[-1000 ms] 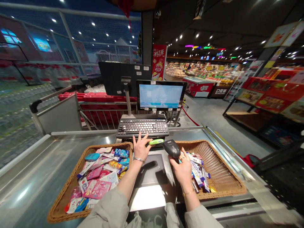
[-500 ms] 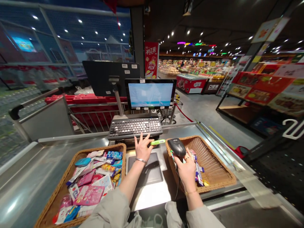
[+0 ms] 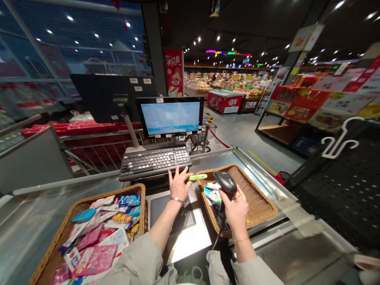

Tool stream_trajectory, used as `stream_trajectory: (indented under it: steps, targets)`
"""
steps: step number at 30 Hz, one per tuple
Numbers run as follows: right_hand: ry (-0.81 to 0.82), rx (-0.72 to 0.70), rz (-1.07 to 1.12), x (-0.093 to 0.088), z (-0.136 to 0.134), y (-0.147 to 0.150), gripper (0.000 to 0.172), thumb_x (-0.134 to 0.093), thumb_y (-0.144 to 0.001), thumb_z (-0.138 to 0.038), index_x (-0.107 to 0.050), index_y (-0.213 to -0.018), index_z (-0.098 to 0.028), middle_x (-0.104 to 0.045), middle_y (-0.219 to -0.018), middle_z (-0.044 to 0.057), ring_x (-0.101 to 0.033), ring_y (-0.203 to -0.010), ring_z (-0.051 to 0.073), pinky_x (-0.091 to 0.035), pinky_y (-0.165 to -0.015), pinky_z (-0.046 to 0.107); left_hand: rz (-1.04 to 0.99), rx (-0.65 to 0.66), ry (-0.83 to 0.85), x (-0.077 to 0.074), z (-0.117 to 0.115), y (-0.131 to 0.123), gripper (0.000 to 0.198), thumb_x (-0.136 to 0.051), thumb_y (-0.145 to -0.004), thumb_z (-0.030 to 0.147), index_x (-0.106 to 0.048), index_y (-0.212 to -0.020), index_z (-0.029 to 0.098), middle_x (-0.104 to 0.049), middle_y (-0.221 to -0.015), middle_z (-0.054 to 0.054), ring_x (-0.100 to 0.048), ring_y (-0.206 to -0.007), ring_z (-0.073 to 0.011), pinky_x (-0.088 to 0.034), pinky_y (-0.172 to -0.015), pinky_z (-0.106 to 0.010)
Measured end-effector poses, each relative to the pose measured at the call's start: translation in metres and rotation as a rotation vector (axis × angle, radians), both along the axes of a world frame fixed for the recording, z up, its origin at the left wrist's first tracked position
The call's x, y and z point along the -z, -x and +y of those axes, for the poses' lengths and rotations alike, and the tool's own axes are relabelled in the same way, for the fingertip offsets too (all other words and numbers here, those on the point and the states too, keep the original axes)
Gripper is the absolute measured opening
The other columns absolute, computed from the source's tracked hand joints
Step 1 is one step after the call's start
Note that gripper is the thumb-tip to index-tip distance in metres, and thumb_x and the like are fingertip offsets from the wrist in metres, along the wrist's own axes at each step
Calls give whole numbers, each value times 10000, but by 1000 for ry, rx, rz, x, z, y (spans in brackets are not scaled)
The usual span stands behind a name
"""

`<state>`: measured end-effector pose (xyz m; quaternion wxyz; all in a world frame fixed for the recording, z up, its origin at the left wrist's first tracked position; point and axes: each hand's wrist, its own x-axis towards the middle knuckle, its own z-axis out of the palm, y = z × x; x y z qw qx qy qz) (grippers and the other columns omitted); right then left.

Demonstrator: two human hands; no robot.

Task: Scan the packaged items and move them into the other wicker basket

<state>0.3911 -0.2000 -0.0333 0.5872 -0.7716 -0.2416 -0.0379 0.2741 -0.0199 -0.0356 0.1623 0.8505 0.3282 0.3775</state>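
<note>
My left hand (image 3: 179, 185) pinches one end of a slim, bright green stick-shaped item (image 3: 197, 177) between thumb and fingers, its other fingers spread. A pale printed label shows on the item, which points right toward the scanner. In my right hand (image 3: 236, 211) is a black handheld barcode scanner (image 3: 225, 182), its head tilted toward the green item. The two do not touch. The scanner is over the right wicker basket (image 3: 261, 198), where several small colourful packets (image 3: 212, 194) lie at the left side, partly hidden by my hand.
At left, another wicker basket (image 3: 143, 213) holds many mixed small packaged goods (image 3: 96, 257). A keyboard (image 3: 156, 161) and lit monitor (image 3: 172, 116) stand ahead, beyond a dark flat panel (image 3: 157, 209) in the metal counter. The scanner's cable (image 3: 218, 237) hangs toward me.
The view has turned right, so baskets, keyboard and monitor appear further left. Both hands keep their holds; the scanner is slightly further right and now above the right basket's packets.
</note>
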Motion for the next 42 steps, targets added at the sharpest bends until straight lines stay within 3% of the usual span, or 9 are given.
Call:
stream_trajectory:
  steps: [8,13,20,27,35,42]
  targets:
    - [3,144,56,-4,-23,-15,397,-713,-693,-506,-751,-845,-141,-667,-1172,199,-541,-1199,342,-372,-1043,497,13,85,-5,4,-8,-23,159,-644,-837,279,-710,-977,316,-616,-1329,7,-331,-1431,-285,-80,-1183,-657]
    - [-19,219,71,-8,-37,-22,433,-708,-677,-503,-750,-893,-130,-676,-1154,190,-581,-1127,342,-406,-992,484,95,139,-5,1,-16,-45,255,-604,-872,275,-687,-1104,341,-582,-1374,32,-282,-1455,-258,-64,-1197,-627]
    - [-30,303,55,-11,-49,-27,451,-704,-664,-537,-751,-867,-138,-705,-1081,178,-602,-1057,332,-421,-946,459,384,314,41,12,-33,-72,599,-578,-883,454,-387,-1446,380,-333,-1560,-12,-124,-1489,-322,-38,-1156,-697]
    - [-3,307,55,-13,-47,-25,468,-697,-665,-564,-752,-833,-130,-716,-1025,192,-613,-1013,340,-426,-919,462,385,240,91,11,-22,-52,520,-565,-897,433,-479,-1396,317,-372,-1545,-54,-176,-1481,-311,-71,-1177,-651]
    - [29,248,68,-17,-19,-4,474,-703,-650,-575,-751,-822,-136,-704,-1069,203,-607,-1043,344,-425,-931,456,322,158,153,1,-10,-11,467,-582,-894,375,-528,-1350,291,-406,-1523,-66,-223,-1471,-289,-73,-1184,-634]
    - [23,88,52,-21,8,25,486,-689,-666,-576,-753,-878,-143,-715,-1033,174,-589,-1064,335,-414,-943,453,275,35,170,-8,1,34,451,-580,-894,385,-541,-1333,284,-413,-1520,-68,-228,-1471,-290,-91,-1184,-629]
